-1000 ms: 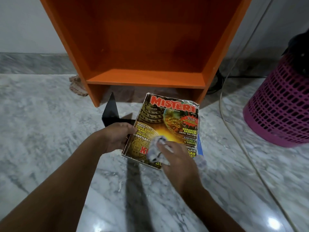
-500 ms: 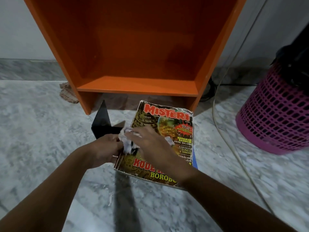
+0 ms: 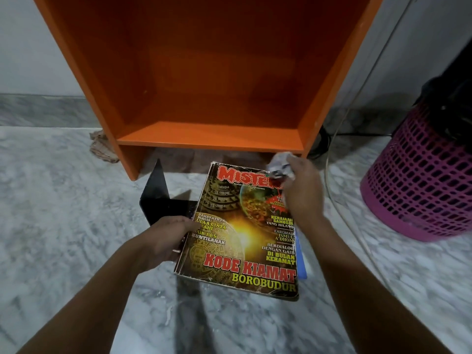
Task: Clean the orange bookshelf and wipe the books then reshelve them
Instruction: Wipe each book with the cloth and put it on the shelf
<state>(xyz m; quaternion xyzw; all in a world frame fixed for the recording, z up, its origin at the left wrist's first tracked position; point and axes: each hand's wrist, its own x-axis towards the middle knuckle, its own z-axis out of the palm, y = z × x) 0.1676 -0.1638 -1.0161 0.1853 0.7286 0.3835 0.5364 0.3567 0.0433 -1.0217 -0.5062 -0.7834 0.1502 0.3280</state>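
Basket: the pink lattice basket [image 3: 419, 185] on the right held a dark bundle [image 3: 452, 103], too dim to identify.
Bookshelf: the orange bookshelf [image 3: 204, 72] stood on the marble floor [image 3: 63, 226].
Magazine: the magazine [image 3: 245, 233] lay flat just in front of the shelf, over a blue book [image 3: 301, 256]. Its glossy "MISTERI" cover had frayed, whitened edges.
Left hand: the left hand [image 3: 166, 241] gripped its left edge, thumb on the cover.
Right hand: the right hand [image 3: 298, 190] clutched a crumpled cloth [image 3: 279, 166] at the top right corner.

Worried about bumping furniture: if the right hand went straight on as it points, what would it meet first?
Probably the orange bookshelf, at its bottom board's front edge; the right hand, gripping a cloth, points there from the top corner of the magazine. Depth unclear: it might pass underneath.
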